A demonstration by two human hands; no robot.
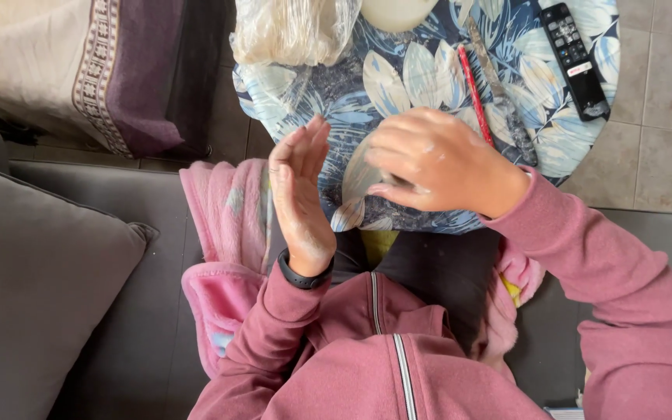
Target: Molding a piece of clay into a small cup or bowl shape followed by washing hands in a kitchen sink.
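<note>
A: Fingers (398, 152) of the right hand (437, 171) curl, pinching something hidden; left hand (301, 187) flat, empty.

B: The red pencil (474, 93)?

A: Just beyond the right hand, lengthwise away from it.

Matt cloth tablecloth (398, 85) (crinkly glossy plastic bag (293, 31))
</note>
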